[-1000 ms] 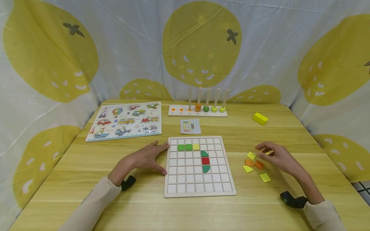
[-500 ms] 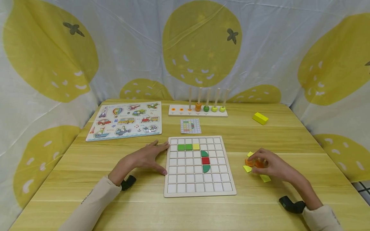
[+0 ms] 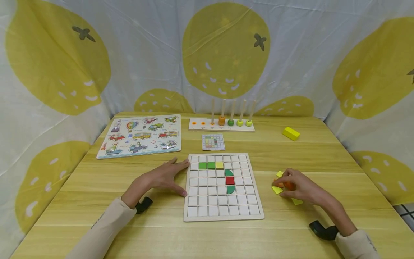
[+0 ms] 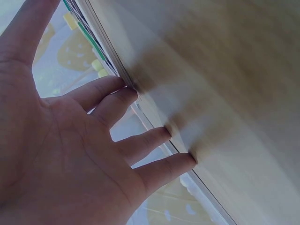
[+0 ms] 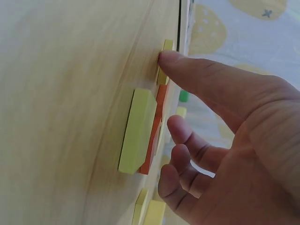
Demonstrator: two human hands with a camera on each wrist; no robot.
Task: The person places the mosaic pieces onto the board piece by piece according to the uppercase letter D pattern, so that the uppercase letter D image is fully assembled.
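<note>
My left hand lies spread at the left edge of the wooden grid board, with thumb and a fingertip against it; fingertips touch the tabletop in the left wrist view. Set in the board are two green square tiles, a yellow square tile, a red square tile and two dark green quarter-round tiles. Right of the board, my right hand pinches a yellow quarter-round tile at the table; its index fingertip is hidden in the right wrist view. Orange tiles and other yellow tiles lie beside and under that hand.
Behind the board lies a small pattern card. Farther back stand a peg counter with rings, a vehicle picture puzzle on the left, and a yellow block on the right. Patterned cloth hangs around the table.
My right hand has come down and left over the loose tiles, its thumb and index finger closing on the yellow quarter-round tile. My left hand has stayed at the board's edge.
</note>
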